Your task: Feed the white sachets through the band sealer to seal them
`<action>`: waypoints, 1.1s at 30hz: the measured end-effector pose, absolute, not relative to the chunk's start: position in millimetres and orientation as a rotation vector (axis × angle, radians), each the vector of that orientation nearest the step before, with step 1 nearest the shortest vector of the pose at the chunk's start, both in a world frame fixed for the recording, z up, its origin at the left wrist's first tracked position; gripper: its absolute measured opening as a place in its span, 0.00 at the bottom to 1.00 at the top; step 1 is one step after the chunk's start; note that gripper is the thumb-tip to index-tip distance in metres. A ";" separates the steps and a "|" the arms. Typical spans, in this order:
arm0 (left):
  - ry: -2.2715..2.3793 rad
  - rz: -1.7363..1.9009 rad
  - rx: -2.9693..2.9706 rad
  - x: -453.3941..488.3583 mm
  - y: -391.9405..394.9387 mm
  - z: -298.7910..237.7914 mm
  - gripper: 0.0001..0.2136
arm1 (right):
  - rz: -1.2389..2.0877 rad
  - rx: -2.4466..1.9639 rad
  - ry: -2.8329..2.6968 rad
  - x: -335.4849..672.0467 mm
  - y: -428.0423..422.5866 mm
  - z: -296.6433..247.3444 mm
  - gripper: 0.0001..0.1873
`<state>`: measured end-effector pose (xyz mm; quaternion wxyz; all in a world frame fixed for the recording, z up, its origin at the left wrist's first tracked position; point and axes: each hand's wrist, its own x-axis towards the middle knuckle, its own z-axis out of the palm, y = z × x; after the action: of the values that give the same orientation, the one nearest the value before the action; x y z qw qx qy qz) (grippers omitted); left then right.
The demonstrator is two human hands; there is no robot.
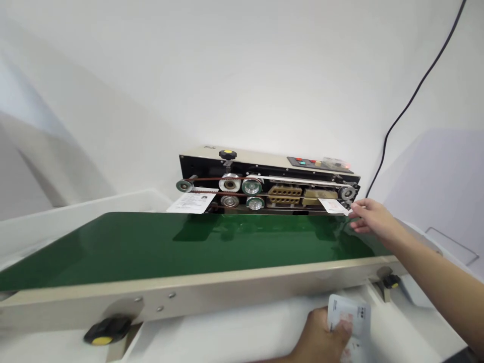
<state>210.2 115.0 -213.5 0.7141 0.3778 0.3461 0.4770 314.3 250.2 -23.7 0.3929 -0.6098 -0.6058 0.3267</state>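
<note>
Left hand (321, 335): fingers closed on white pouch (350, 315), in front of green conveyor belt (189, 247) | Right hand (372, 217): fingers extended, touching white packet (333, 205) at right belt end, grip unclear | Far: paper packet (191, 201) at left end of band sealer (264, 166) | Handling: right packet sits level with belts
</note>
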 end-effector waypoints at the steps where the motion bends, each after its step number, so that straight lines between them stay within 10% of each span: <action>1: 0.779 1.070 0.892 209.5 114.1 -211.7 0.29 | 0.605 -1.550 -1.608 319.6 239.9 -25.6 0.08; 8: 0.820 1.028 0.940 209.1 111.8 -198.3 0.31 | -0.100 -1.199 -2.060 371.4 134.5 -101.2 0.12; 18: 0.915 0.952 1.072 204.1 106.6 -187.3 0.21 | 0.835 -1.565 -1.532 369.1 107.1 -161.4 0.23; 33: 0.916 0.940 1.017 205.2 107.9 -184.2 0.07 | 1.391 -1.281 -1.225 356.8 102.9 -182.2 0.19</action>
<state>205.2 107.9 -184.2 0.6747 0.4522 0.4070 0.4178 356.8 102.9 -182.2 0.4299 -0.5133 -0.4911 0.5573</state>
